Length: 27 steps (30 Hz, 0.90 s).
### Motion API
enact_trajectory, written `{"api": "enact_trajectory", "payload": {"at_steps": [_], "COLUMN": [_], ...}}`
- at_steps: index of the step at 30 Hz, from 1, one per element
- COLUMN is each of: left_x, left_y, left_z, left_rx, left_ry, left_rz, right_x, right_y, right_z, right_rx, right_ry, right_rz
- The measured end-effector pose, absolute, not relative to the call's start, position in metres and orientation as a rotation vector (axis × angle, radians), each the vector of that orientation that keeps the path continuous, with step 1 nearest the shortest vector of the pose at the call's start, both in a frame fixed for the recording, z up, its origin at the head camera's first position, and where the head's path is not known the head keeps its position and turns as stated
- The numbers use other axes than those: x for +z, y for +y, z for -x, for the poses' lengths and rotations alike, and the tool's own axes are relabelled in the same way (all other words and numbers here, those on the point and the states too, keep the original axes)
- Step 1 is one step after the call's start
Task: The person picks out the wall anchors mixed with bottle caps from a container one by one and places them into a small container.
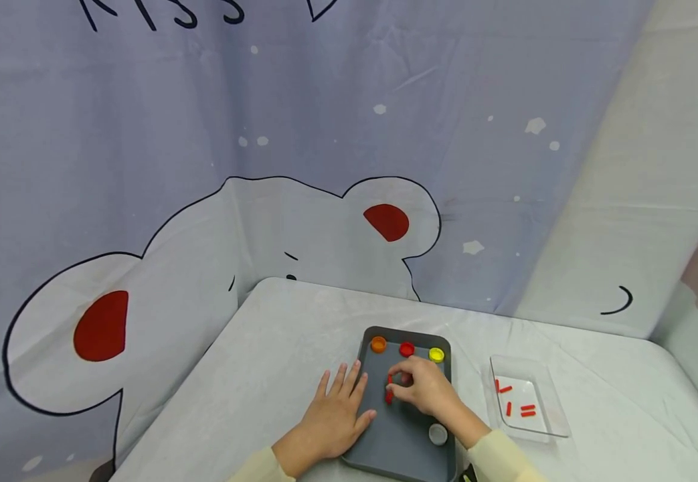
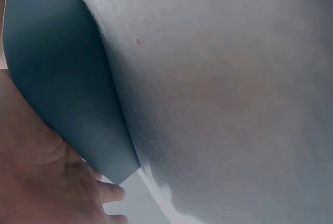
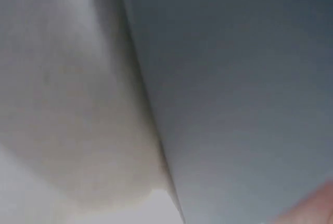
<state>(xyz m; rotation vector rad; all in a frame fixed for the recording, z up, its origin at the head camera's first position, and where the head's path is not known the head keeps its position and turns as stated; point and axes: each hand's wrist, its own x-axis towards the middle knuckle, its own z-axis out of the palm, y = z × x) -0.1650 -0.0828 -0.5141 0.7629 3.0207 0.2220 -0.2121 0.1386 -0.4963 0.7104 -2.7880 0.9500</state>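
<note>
My right hand (image 1: 425, 388) is over the middle of the grey tray (image 1: 379, 445), thumb and index finger curled in a pinch round a small red stick (image 1: 390, 379). Just below the fingertips, more red (image 1: 389, 397) shows against the tray, partly hidden by the thumb. My left hand (image 1: 332, 418) lies with fingers spread at the tray's left edge. In the left wrist view, that hand (image 2: 47, 166) appears beside the tray's side (image 2: 62, 67). Only a blurred bit of the right hand (image 3: 312, 208) enters the right wrist view.
Along the tray's far end sit an orange cap (image 1: 378, 344), a red cap (image 1: 407, 349) and a yellow cap (image 1: 435, 355). A whitish round cap (image 1: 438, 434) lies near the right forearm. Right of the tray, a clear plastic box (image 1: 556, 408) holds several red sticks (image 1: 527, 407).
</note>
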Motion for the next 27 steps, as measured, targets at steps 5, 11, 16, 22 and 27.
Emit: {"api": "enact_trajectory", "payload": {"at_steps": [5, 11, 16, 22, 27], "left_x": [-0.519, -0.511, -0.51, -0.512, -0.514], "left_y": [-0.083, -0.082, -0.082, -0.083, -0.083], "left_z": [0.167, 0.163, 0.162, 0.163, 0.165], "left_rx": [0.226, 0.221, 0.227, 0.257, 0.256], "left_ry": [3.028, 3.0, 2.997, 2.995, 3.003], "left_rz": [-0.762, -0.731, -0.727, -0.748, -0.763], "right_x": [-0.49, -0.483, -0.478, -0.473, -0.47], "right_y": [0.151, 0.164, 0.176, 0.194, 0.211], "right_z": [0.213, 0.211, 0.208, 0.205, 0.203], "right_rx": [1.03, 1.056, 1.09, 1.087, 1.088], "right_ry": [-2.759, -2.746, -2.738, -2.691, -2.657], "right_rz": [-0.628, -0.546, -0.506, -0.484, -0.443]}}
